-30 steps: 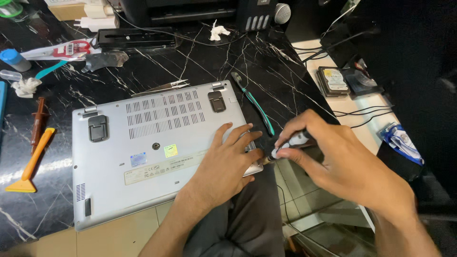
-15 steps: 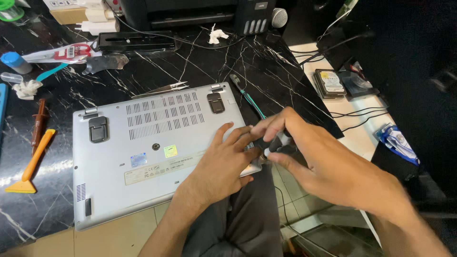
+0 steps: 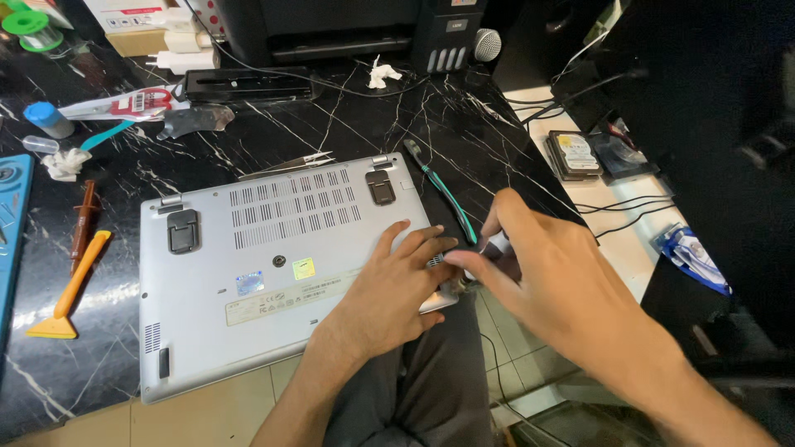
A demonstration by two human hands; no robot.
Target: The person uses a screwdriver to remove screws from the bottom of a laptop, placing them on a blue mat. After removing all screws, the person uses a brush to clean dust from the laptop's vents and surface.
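Pressing my left hand (image 3: 397, 285) flat, fingers spread, on the upturned silver laptop (image 3: 273, 273).
My right hand (image 3: 538, 277) pinches a small screwdriver (image 3: 489, 252) at the laptop's right corner, on the black marble table (image 3: 273, 132).

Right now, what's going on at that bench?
A person has a silver laptop lying bottom-up on a black marble table. The left hand presses flat on its near right corner. The right hand grips a small screwdriver, tip down at that same corner. A green-handled tool lies just beyond, and an orange scraper sits left of the laptop. The bottom cover is on.
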